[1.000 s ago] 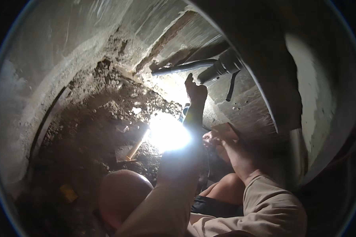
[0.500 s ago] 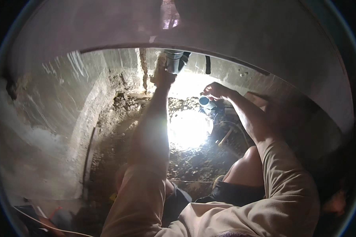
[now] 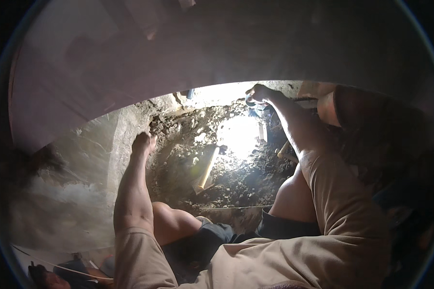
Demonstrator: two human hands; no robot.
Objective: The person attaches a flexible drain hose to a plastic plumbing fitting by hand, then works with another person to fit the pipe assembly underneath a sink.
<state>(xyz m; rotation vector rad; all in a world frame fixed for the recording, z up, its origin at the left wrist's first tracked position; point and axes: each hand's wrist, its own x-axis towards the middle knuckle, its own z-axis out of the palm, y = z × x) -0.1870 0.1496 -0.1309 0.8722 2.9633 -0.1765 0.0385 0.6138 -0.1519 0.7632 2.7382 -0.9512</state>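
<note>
**Brown earth under both your hands**

Brown, crumbly soil (image 3: 188, 144) fills the pit in front of you, lit by a bright glare (image 3: 238, 135) at its middle. Your left hand (image 3: 143, 143) rests at the pit's left edge, where the soil meets the pale concrete wall (image 3: 96, 159); its fingers are curled together into a loose fist against the dirt. Your right hand (image 3: 259, 93) reaches to the far side of the pit, fingers wrapped around a dark pipe (image 3: 252, 102) near the top of the hole; the glare hides how tightly they close. A wooden handle (image 3: 206, 167) lies tilted in the soil between your arms, well apart from both hands. Your bare knees show below.
</note>
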